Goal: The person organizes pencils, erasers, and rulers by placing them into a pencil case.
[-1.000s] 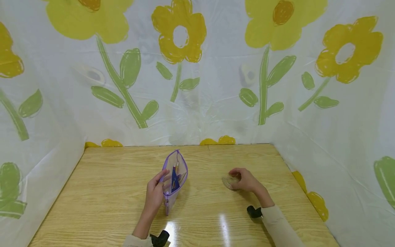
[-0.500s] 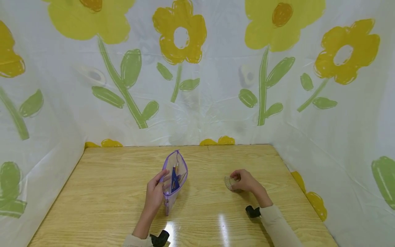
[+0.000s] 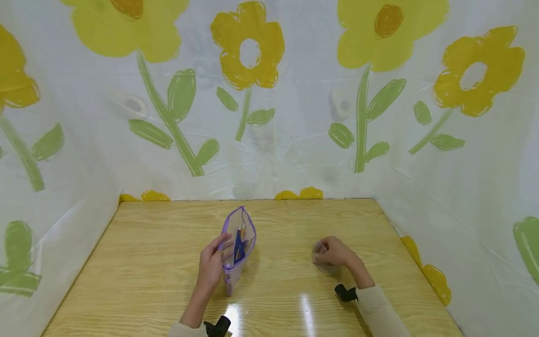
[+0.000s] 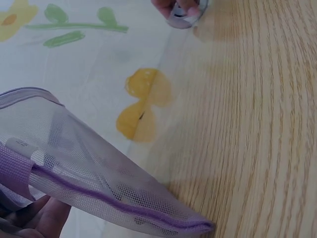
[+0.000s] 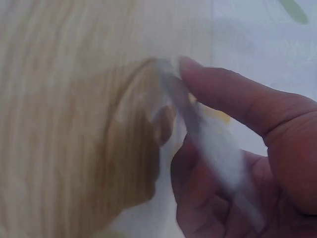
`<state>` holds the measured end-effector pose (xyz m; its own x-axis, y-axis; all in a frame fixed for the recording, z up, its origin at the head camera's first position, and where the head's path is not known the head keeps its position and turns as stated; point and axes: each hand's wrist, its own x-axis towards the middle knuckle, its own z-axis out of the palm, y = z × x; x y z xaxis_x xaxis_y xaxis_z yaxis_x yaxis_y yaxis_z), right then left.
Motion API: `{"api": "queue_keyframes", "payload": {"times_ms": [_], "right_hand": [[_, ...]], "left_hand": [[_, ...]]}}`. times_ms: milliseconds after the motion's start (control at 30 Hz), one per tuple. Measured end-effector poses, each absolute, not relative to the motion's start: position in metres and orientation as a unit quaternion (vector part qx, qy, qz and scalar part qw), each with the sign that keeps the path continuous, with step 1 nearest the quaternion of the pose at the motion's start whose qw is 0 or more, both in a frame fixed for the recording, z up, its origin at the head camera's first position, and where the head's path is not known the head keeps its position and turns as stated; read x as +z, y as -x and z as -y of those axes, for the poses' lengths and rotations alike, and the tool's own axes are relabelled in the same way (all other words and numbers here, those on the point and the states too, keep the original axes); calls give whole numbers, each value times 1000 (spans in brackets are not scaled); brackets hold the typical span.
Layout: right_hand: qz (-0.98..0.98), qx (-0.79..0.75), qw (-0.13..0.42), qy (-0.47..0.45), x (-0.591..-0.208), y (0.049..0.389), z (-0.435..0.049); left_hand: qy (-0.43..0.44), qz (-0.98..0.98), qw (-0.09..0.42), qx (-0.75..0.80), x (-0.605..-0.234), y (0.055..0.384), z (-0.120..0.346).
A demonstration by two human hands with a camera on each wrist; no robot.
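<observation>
My left hand [image 3: 209, 269] grips the near side of a sheer mesh pencil case [image 3: 235, 277] with purple trim. Its mouth gapes upward, and inside stand a dark blue set square [image 3: 238, 248] and a pencil [image 3: 242, 230]. In the left wrist view, the lower corner of the case comes down close to the tabletop. Over to the right, my right hand [image 3: 338, 254] pinches a clear, curved-edged protractor [image 3: 326, 269] between thumb and fingers, just above the table. That protractor is tilted and blurred in the right wrist view, partly covered by the fingers.
The wooden table [image 3: 160, 252] extends around both hands. White cloth [image 3: 294, 154] printed with yellow flowers hangs along the back and both sides. Black wrist cameras [image 3: 346, 293] sit at both cuffs. Light glares on the table's near part.
My right hand has drawn slightly nearer and turned the protractor, so its curved edge now shows below the fingers. The left hand and the pencil case have stayed nearly still.
</observation>
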<state>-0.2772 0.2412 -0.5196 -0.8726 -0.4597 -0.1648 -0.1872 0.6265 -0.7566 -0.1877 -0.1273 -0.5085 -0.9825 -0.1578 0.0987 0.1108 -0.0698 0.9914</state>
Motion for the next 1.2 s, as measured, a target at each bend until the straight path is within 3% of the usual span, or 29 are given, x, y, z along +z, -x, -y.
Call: {"api": "queue_keyframes", "payload": {"times_ms": [633, 1200], "right_hand": [[-819, -515, 187, 170, -528, 269, -222], [-790, -544, 199, 199, -502, 269, -158]], "left_hand": [[-23, 674, 100, -731, -508, 186, 127], [-21, 677, 107, -728, -512, 185, 127]]}}
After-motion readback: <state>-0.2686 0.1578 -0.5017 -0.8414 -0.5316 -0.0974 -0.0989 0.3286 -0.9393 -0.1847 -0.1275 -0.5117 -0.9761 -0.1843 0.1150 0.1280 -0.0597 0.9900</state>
